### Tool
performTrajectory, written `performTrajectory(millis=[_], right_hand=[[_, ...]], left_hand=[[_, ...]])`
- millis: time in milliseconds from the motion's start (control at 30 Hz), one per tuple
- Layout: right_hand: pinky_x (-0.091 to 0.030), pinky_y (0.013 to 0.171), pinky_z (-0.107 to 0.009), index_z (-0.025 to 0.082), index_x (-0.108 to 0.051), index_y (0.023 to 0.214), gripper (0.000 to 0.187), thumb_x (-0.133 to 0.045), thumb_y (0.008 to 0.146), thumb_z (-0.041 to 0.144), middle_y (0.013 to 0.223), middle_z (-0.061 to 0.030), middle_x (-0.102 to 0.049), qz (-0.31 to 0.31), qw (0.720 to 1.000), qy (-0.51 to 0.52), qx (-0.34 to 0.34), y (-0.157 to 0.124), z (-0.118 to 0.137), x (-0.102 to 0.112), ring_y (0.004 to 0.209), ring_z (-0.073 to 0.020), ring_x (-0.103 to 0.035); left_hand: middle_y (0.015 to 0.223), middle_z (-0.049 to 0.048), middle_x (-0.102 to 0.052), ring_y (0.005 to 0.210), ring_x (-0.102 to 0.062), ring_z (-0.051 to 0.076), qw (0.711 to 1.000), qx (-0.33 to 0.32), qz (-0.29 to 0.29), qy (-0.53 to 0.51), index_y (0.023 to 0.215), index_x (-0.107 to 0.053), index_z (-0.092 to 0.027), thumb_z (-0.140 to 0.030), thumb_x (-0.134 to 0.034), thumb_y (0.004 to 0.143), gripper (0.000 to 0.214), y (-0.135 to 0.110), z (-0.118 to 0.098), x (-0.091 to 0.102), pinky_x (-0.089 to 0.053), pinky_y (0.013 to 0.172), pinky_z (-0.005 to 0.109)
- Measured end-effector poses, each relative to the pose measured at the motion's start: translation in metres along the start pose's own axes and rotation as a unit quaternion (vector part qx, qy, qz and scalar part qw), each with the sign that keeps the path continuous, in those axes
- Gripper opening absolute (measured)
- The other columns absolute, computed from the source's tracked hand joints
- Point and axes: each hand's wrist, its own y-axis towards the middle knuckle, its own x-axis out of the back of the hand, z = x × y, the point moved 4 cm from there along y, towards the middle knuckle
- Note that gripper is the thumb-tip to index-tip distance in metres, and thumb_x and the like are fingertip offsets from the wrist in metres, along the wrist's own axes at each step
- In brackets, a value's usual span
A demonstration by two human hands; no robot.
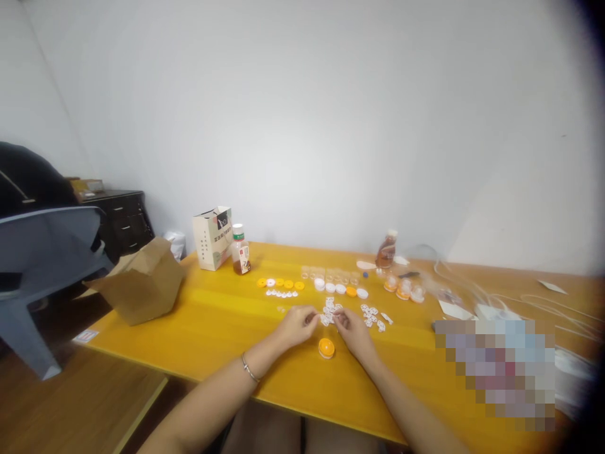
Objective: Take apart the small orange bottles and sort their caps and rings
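Observation:
My left hand (299, 325) and my right hand (353, 329) meet over the yellow table (217, 328), fingers pinched together at a cluster of small white pieces (329, 311). What each pinch holds is too small to name. An orange cap (326, 348) lies on the table just below and between my hands. More small white pieces (372, 315) lie to the right of my right hand. A bracelet sits on my left wrist.
Rows of orange and white caps (280, 284) and small clear cups (331, 275) lie beyond my hands. Two drink bottles (240, 250) (386, 250), a paper bag (212, 237), a brown bag (142, 284), cables (510, 302) and a grey chair (42, 252) surround the table.

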Motion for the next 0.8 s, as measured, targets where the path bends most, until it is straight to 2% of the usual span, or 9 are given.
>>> performTrajectory(millis=[133, 267, 400, 567, 667, 800], right_hand=[[-0.045, 0.059, -0.029, 0.018, -0.055, 0.092, 0.022, -0.044, 0.078, 0.031, 0.069, -0.0026, -0.057, -0.028, 0.999, 0.004, 0.025, -0.005, 0.013, 0.007, 0.063, -0.0171, -0.054], [-0.046, 0.063, -0.028, 0.019, -0.051, 0.101, 0.025, -0.045, 0.081, 0.033, 0.075, -0.0030, -0.057, 0.038, 0.996, 0.046, 0.065, -0.012, 0.030, 0.006, 0.068, -0.0165, -0.055], [-0.047, 0.067, -0.029, 0.020, -0.052, 0.098, 0.025, -0.052, 0.079, 0.036, 0.081, -0.0036, -0.059, 0.079, 0.991, 0.055, 0.093, -0.017, 0.044, 0.003, 0.071, -0.0167, -0.056], [-0.047, 0.073, -0.031, 0.022, -0.056, 0.092, 0.019, -0.046, 0.083, 0.035, 0.087, -0.0049, -0.062, 0.104, 0.985, 0.071, 0.115, -0.020, 0.050, 0.002, 0.078, -0.0179, -0.057], [-0.047, 0.074, -0.031, 0.021, -0.056, 0.092, 0.020, -0.045, 0.083, 0.036, 0.086, -0.0049, -0.062, 0.076, 0.989, 0.077, 0.097, -0.016, 0.045, 0.005, 0.078, -0.0180, -0.058], [-0.047, 0.074, -0.033, 0.019, -0.055, 0.094, 0.025, -0.048, 0.080, 0.039, 0.086, -0.0067, -0.062, -0.025, 0.997, 0.059, 0.036, -0.005, 0.025, 0.023, 0.077, -0.0190, -0.058]], left_hand=[[0.062, -0.0003, -0.057, 0.056, -0.048, 0.010, 1.000, 0.020, -0.007, 0.001, 0.069, -0.056, -0.015, -0.021, -0.044, 0.080, 0.018, 0.001, 0.002, 0.000, -0.036, 0.055, 0.019], [0.060, -0.0003, -0.056, 0.055, -0.048, 0.010, 1.000, 0.025, -0.008, 0.006, 0.067, -0.055, -0.015, -0.020, -0.044, 0.079, 0.017, 0.000, 0.003, -0.001, -0.035, 0.054, 0.019], [0.061, -0.0009, -0.055, 0.055, -0.047, 0.009, 1.000, -0.001, 0.004, 0.007, 0.067, -0.054, -0.015, -0.021, -0.045, 0.079, 0.016, -0.002, -0.001, -0.002, -0.034, 0.053, 0.019], [0.062, -0.0013, -0.053, 0.055, -0.045, 0.009, 0.999, -0.043, 0.012, 0.010, 0.069, -0.052, -0.015, -0.022, -0.043, 0.082, 0.017, -0.003, -0.005, -0.003, -0.033, 0.053, 0.018], [0.062, -0.0007, -0.053, 0.056, -0.045, 0.009, 0.999, -0.047, 0.014, 0.008, 0.069, -0.052, -0.015, -0.024, -0.042, 0.083, 0.019, -0.004, -0.007, -0.002, -0.034, 0.055, 0.019], [0.065, 0.0002, -0.054, 0.059, -0.047, 0.010, 0.999, -0.044, 0.025, 0.012, 0.072, -0.053, -0.015, -0.024, -0.042, 0.084, 0.019, -0.003, -0.008, 0.000, -0.036, 0.058, 0.019]])
